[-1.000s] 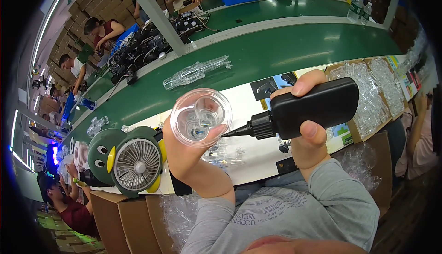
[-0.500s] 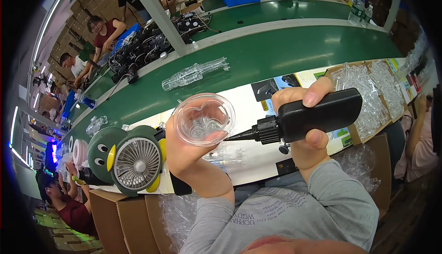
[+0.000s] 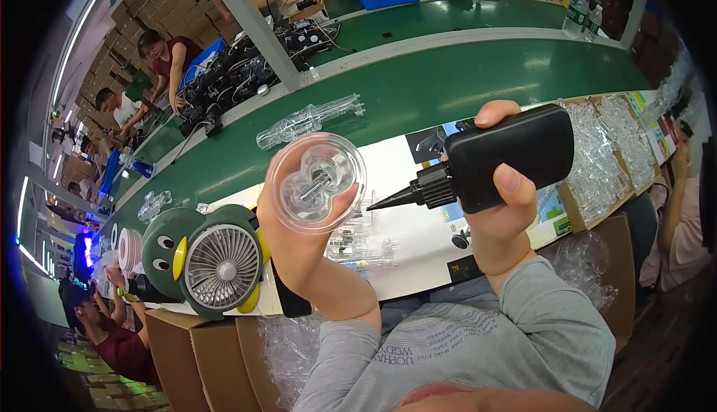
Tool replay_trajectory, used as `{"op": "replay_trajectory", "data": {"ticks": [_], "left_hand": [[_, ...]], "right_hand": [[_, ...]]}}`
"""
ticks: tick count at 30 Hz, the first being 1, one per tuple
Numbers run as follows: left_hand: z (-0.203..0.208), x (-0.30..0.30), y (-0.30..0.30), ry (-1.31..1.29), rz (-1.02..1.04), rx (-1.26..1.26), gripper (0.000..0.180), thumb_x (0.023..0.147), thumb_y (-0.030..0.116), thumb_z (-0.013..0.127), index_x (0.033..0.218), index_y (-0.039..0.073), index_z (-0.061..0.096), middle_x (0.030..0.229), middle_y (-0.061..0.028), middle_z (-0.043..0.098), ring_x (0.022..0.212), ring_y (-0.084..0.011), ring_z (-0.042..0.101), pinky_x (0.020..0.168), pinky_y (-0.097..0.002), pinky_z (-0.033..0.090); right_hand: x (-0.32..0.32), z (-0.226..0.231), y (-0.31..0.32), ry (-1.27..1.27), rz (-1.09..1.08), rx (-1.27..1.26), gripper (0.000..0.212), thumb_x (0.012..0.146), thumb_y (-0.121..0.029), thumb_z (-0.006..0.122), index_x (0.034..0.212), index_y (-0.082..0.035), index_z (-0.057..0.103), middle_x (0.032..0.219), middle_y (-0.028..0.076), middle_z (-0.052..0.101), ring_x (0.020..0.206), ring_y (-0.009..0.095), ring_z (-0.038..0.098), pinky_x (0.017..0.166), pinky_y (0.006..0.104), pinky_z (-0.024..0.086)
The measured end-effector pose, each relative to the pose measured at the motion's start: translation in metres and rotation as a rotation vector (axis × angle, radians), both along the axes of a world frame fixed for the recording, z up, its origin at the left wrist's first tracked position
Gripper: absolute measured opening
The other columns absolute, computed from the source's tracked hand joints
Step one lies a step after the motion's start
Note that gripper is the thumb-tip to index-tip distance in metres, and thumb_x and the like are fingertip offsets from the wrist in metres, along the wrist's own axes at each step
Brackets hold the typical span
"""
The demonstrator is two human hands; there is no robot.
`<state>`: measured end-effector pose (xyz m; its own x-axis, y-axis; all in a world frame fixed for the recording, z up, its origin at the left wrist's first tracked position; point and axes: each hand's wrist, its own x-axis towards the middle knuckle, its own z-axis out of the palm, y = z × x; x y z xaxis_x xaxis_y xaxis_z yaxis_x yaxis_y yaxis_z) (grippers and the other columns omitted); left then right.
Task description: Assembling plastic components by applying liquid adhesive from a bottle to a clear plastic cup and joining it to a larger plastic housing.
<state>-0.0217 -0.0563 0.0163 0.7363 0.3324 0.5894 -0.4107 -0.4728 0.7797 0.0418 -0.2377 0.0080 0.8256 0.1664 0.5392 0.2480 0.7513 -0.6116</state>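
Observation:
My left hand (image 3: 299, 244) holds up a clear round plastic part (image 3: 317, 181), its open face turned toward me, with a moulded centre piece inside. My right hand (image 3: 502, 210) grips a black squeeze bottle (image 3: 515, 158) lying sideways. The bottle's thin black nozzle (image 3: 396, 199) points left and ends just right of the clear part's rim, close to it; I cannot tell if they touch.
A green toy-faced desk fan (image 3: 213, 259) stands left of my hands on the white worktop (image 3: 418, 240). A box of clear plastic parts (image 3: 597, 151) sits at right. The green conveyor belt (image 3: 448, 83) carries a stack of clear parts (image 3: 310, 119). Other people work along the far side.
The bottle has tipped toward level and its nozzle has closed in on the clear part's right rim. The left hand has turned the clear part slightly.

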Motion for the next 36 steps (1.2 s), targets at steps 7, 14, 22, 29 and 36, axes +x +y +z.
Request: {"op": "replay_trajectory", "data": {"ticks": [7, 14, 22, 29, 36], "left_hand": [[-0.0024, 0.0041, 0.0002, -0.098, 0.036, 0.11, 0.046, 0.059, 0.007, 0.076, 0.1, -0.003, 0.058, 0.101, -0.0111, 0.059, 0.092, -0.0198, 0.057, 0.082, -0.029, 0.044], [-0.0042, 0.0038, 0.0013, -0.14, -0.002, 0.115, 0.053, 0.058, 0.001, 0.076, 0.106, -0.001, 0.055, 0.102, -0.0089, 0.059, 0.093, -0.0174, 0.055, 0.085, -0.0294, 0.041], [-0.0006, 0.0014, -0.0001, -0.129, 0.068, 0.212, 0.051, 0.058, 0.002, 0.076, 0.105, -0.001, 0.056, 0.103, -0.0085, 0.059, 0.094, -0.0171, 0.055, 0.086, -0.0293, 0.041], [-0.0008, 0.0015, 0.0004, -0.151, 0.07, 0.242, 0.051, 0.058, 0.002, 0.075, 0.105, -0.001, 0.056, 0.104, -0.0092, 0.059, 0.094, -0.0172, 0.055, 0.085, -0.0298, 0.042], [-0.0022, 0.0009, 0.0015, -0.147, 0.063, 0.225, 0.053, 0.059, 0.001, 0.074, 0.108, -0.002, 0.054, 0.102, -0.0113, 0.059, 0.095, -0.0185, 0.056, 0.086, -0.0307, 0.042]], "right_hand": [[-0.0017, 0.0018, 0.0005, 0.037, 0.0, -0.033, 0.048, 0.065, -0.019, 0.064, 0.107, -0.001, 0.048, 0.101, 0.009, 0.052, 0.082, 0.014, 0.056, 0.074, 0.0258, 0.048], [-0.0017, 0.0009, -0.0012, 0.023, 0.02, -0.047, 0.048, 0.065, -0.019, 0.065, 0.106, -0.002, 0.048, 0.101, 0.008, 0.052, 0.084, 0.014, 0.056, 0.075, 0.0255, 0.048], [-0.0032, 0.0007, -0.0007, 0.029, 0.015, -0.074, 0.048, 0.065, -0.019, 0.065, 0.106, -0.001, 0.049, 0.101, 0.008, 0.052, 0.084, 0.014, 0.056, 0.076, 0.0254, 0.047], [-0.0013, 0.0002, -0.0007, 0.011, 0.004, -0.046, 0.048, 0.065, -0.019, 0.066, 0.107, -0.001, 0.048, 0.101, 0.008, 0.052, 0.084, 0.014, 0.056, 0.075, 0.0256, 0.048], [-0.0003, 0.0019, -0.0003, 0.019, 0.008, -0.023, 0.047, 0.065, -0.017, 0.064, 0.107, -0.001, 0.048, 0.102, 0.009, 0.052, 0.085, 0.015, 0.056, 0.075, 0.0258, 0.048]]}}
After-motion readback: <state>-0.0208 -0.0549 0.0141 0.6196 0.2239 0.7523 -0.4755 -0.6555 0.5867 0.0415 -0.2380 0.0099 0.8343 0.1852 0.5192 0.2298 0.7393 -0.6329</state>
